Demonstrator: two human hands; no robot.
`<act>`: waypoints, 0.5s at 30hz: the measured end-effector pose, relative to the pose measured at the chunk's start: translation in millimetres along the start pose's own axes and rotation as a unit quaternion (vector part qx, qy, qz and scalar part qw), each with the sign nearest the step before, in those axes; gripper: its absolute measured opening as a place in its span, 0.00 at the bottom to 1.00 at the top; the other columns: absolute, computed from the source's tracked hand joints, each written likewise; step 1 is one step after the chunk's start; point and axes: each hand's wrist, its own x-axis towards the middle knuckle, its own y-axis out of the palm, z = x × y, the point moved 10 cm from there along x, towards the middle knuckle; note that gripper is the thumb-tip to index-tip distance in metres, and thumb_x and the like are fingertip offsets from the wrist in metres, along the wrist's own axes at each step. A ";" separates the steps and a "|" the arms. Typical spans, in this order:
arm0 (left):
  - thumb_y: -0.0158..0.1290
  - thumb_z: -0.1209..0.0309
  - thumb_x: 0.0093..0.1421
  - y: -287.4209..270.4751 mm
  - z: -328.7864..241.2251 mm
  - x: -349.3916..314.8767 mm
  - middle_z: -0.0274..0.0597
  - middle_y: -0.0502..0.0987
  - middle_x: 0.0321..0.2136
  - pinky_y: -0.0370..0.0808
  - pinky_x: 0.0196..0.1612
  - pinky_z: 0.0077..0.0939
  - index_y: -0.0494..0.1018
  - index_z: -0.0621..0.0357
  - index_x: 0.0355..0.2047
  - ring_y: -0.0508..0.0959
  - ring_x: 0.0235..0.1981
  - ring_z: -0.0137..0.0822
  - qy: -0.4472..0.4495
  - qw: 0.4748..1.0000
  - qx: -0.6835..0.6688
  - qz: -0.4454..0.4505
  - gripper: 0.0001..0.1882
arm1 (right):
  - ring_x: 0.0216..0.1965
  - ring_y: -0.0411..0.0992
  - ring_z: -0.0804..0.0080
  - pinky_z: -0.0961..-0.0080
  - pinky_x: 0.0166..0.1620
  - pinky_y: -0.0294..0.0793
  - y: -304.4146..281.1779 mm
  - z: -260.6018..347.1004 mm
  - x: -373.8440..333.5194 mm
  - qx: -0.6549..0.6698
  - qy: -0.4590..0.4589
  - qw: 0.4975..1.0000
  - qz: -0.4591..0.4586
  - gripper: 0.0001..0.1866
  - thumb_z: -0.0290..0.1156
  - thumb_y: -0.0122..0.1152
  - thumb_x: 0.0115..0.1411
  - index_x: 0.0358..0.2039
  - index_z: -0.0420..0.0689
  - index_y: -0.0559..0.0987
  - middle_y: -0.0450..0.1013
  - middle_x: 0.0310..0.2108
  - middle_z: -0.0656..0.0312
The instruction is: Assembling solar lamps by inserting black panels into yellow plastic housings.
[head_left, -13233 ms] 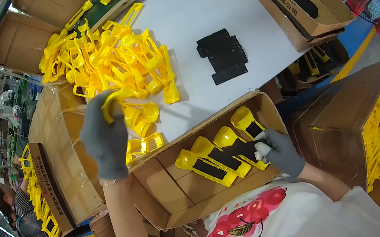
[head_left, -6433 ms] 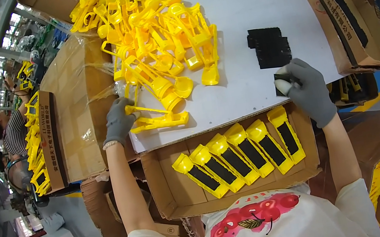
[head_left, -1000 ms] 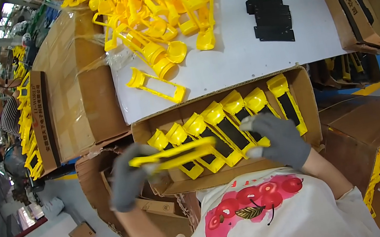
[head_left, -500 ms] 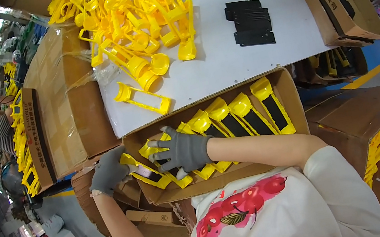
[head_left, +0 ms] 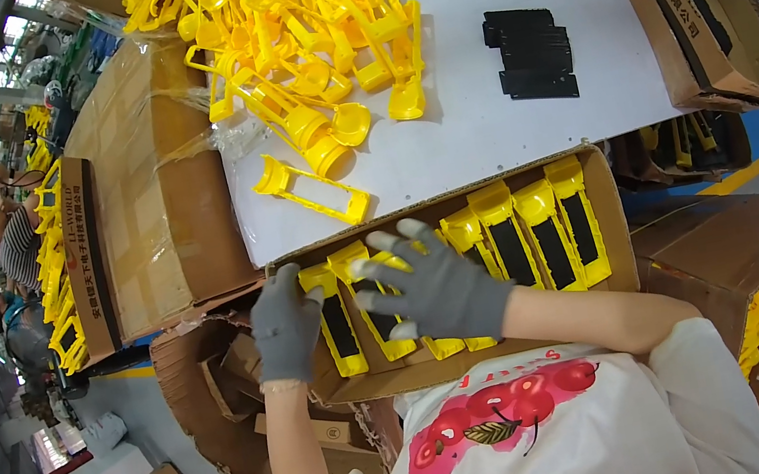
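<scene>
Both my hands wear grey gloves with light fingertips. My right hand (head_left: 433,283) is open, its fingers spread above a row of yellow plastic frames (head_left: 598,263) with black panels. It covers the middle of the row. My left hand (head_left: 284,327) is at the left wall of the shallow cardboard box (head_left: 612,226) holding them. Its thumb stands apart from the fingers, beside the leftmost panelled frame (head_left: 339,330), and nothing shows in its grasp. Whether the thumb touches that frame I cannot tell.
Beyond the box, a white table (head_left: 485,142) bears a heap of yellow frames (head_left: 304,37), a single loose frame (head_left: 315,187) and stacked black panels (head_left: 530,53). Cartons stand left (head_left: 137,188) and right (head_left: 717,249). Another person (head_left: 10,241) is at far left.
My right hand has moved right and spread its fingers above the row. My left hand has come off the leftmost frame. The left frames now stand straighter; the view has shifted slightly.
</scene>
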 end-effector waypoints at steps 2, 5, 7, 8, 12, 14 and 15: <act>0.60 0.68 0.51 -37.4 -5.3 8.5 0.47 0.79 0.29 0.76 0.36 0.32 0.76 0.61 0.34 0.80 0.32 0.46 -0.058 0.998 -0.010 -0.034 0.12 | 0.53 0.64 0.58 0.56 0.54 0.63 -44.3 -29.8 -13.6 0.006 0.070 0.995 -0.067 0.19 0.44 0.63 0.50 0.41 0.53 0.75 0.68 0.49 0.61; 0.61 0.68 0.52 -62.6 8.3 43.6 0.49 0.79 0.33 0.76 0.39 0.32 0.76 0.60 0.41 0.80 0.35 0.45 0.006 0.982 -0.132 -0.136 0.16 | 0.45 0.70 0.64 0.68 0.44 0.72 -99.1 -85.6 -43.6 -0.006 0.192 0.976 -0.100 0.14 0.38 0.63 0.50 0.38 0.52 0.77 0.71 0.40 0.65; 0.61 0.68 0.51 -70.1 -5.6 81.4 0.52 0.77 0.41 0.74 0.44 0.35 0.72 0.60 0.48 0.78 0.42 0.47 0.063 0.988 -0.014 -0.140 0.23 | 0.41 0.72 0.66 0.70 0.39 0.74 -134.5 -120.1 -54.2 -0.065 0.263 0.956 -0.114 0.12 0.36 0.63 0.51 0.38 0.51 0.77 0.71 0.36 0.66; 0.63 0.66 0.48 -60.5 1.5 102.2 0.54 0.73 0.49 0.73 0.47 0.38 0.67 0.58 0.53 0.75 0.48 0.49 0.049 0.993 -0.011 -0.107 0.31 | 0.37 0.73 0.67 0.71 0.37 0.75 -160.4 -127.8 -58.9 -0.103 0.250 0.947 -0.172 0.10 0.32 0.64 0.51 0.36 0.52 0.78 0.71 0.34 0.66; 0.64 0.67 0.43 8.1 31.8 152.8 0.53 0.74 0.47 0.73 0.48 0.35 0.69 0.55 0.51 0.76 0.47 0.48 -0.024 0.997 -0.058 0.047 0.32 | 0.39 0.73 0.66 0.70 0.39 0.75 -179.0 -202.2 -99.3 -0.150 0.344 0.913 -0.162 0.09 0.33 0.65 0.52 0.35 0.51 0.79 0.71 0.35 0.65; 0.65 0.68 0.42 25.0 37.4 160.3 0.48 0.78 0.38 0.74 0.43 0.31 0.73 0.55 0.46 0.78 0.40 0.41 -0.020 0.995 -0.071 0.066 0.27 | 0.40 0.72 0.65 0.69 0.41 0.74 -178.2 -220.1 -108.9 -0.174 0.358 0.905 -0.151 0.11 0.34 0.66 0.51 0.36 0.51 0.79 0.71 0.36 0.65; 0.65 0.68 0.42 23.9 31.0 156.3 0.45 0.78 0.34 0.74 0.41 0.30 0.74 0.55 0.44 0.78 0.36 0.39 -0.052 0.989 -0.106 0.087 0.26 | 0.41 0.72 0.65 0.67 0.42 0.73 -178.7 -226.5 -114.7 -0.192 0.369 0.899 -0.137 0.12 0.35 0.67 0.50 0.36 0.51 0.79 0.72 0.37 0.65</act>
